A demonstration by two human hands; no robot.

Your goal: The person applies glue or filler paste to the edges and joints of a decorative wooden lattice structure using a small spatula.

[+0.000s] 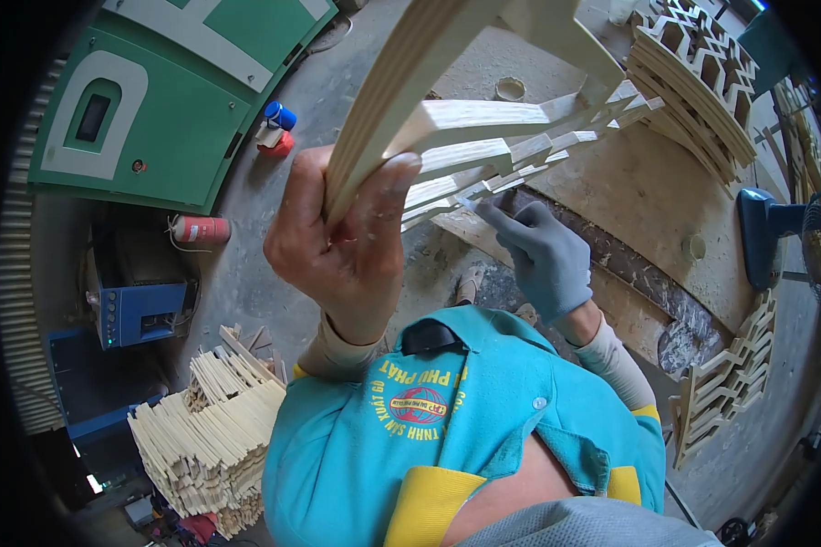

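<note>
My bare left hand (342, 242) is wrapped round the lower end of a thick pale plywood piece of a wooden frame (383, 91), which is held up in front of me. Several zigzag slats (483, 123) run from it toward the upper right. Beside the lower slats is my right hand (547, 260) in a grey glove, its fingers bent and its index finger pointing at the wood. Something small and whitish shows at the fingertips, too small to name.
A workbench (643, 205) carries stacked zigzag frames (693, 91) and small round cups. A blue fan stand (762, 237) is at right, near more frames (725, 383). Leftward are a green cabinet (178, 109), a fire extinguisher (201, 229) and a wood-strip pile (210, 428).
</note>
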